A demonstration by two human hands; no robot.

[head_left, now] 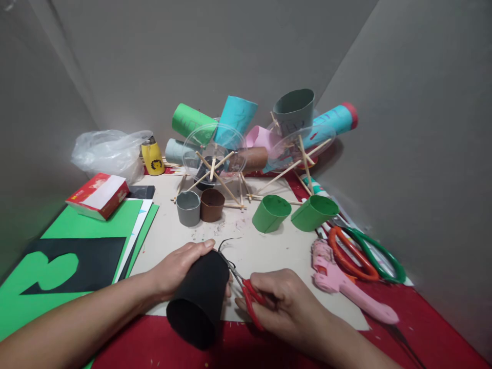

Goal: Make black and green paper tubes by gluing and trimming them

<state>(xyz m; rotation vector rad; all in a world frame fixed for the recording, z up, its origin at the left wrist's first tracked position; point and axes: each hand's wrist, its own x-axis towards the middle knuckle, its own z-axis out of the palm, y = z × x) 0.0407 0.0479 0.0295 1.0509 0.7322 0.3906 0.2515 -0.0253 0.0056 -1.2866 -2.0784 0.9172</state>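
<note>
My left hand is wrapped round a black paper tube, which lies tilted with one open end toward me. Its thumb presses near the far rim. In my right hand is a pair of red-handled scissors, with fingers through the loops. The blades meet the tube's far rim, where a thin black strip curls away. Beyond my hands stand a grey paper cup, a brown paper cup and two green paper cups.
Stick-and-plastic wheels carrying coloured paper tubes stand at the back. At right lie a pink glue gun and large orange and green-handled scissors. Green and black sheets, a red box, a plastic bag and a yellow container occupy the left.
</note>
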